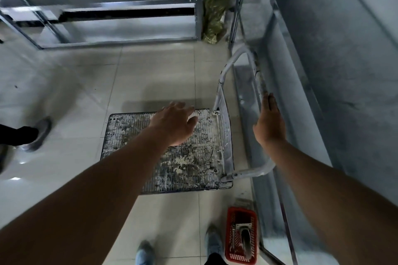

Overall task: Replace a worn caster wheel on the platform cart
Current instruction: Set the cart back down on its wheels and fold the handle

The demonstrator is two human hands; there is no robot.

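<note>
The platform cart sits flat on the floor tiles, right in the middle of my view. Its wheels are under the deck, so I cannot see the worn one. The handle stands up on the cart's 3 o'clock side, close to the metal rack there.

My left hand hangs over the deck with the fingers loose and spread, holding nothing. My right hand is flat, fingers straight, right beside the handle's top bar. I cannot tell if it touches. I think both hands are going in to grab the cart and tip it over, because that is the only way to get at the wheels.

At 5 o'clock, by my feet, a red basket holds a caster wheel, likely the new one, kept close for later.

At 9 o'clock is someone else's shoe. A green bag leans at 1 o'clock.
</note>
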